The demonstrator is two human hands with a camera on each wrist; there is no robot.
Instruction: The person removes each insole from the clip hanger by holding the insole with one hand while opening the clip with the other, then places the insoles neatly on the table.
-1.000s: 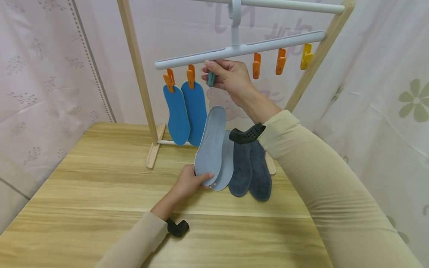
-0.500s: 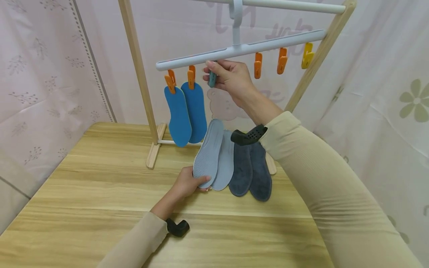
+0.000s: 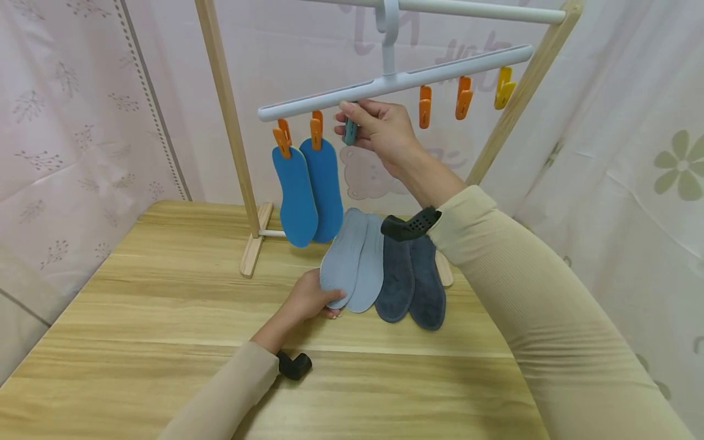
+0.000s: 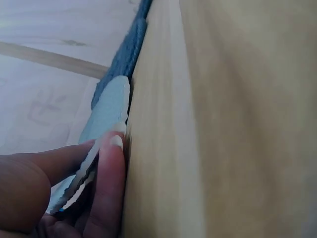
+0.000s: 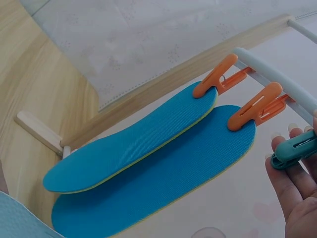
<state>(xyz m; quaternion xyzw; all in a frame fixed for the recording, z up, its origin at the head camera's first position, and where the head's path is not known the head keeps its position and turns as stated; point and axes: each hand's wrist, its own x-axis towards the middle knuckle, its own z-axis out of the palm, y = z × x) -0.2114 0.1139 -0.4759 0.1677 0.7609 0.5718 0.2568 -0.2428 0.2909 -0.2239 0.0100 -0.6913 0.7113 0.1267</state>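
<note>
My left hand (image 3: pixel 312 296) pinches the heel end of a light grey insole (image 3: pixel 342 263), thumb on top and fingers beneath, low over the table. A second light grey insole (image 3: pixel 370 269) lies right beside it, partly overlapped. Up at the hanger (image 3: pixel 324 99), my right hand (image 3: pixel 382 128) holds a teal clothespin (image 3: pixel 350 131) between thumb and fingers; in the right wrist view the teal clothespin (image 5: pixel 294 149) has nothing in its mouth. Two blue insoles (image 3: pixel 297 198) hang left of that hand, each from an orange clothespin (image 3: pixel 282 140).
Two dark grey fuzzy insoles (image 3: pixel 426 287) lie right of the light ones on the wooden table (image 3: pixel 165 293). Orange clothespins (image 3: pixel 425 107) and a yellow clothespin (image 3: pixel 504 88) hang on the hanger's right half. A wooden rack post (image 3: pixel 228 116) rises at the left.
The left hand has lowered the light grey insole from a raised tilt down beside its mate. The hanger's left end has dipped slightly; the right hand keeps holding the teal clothespin.
</note>
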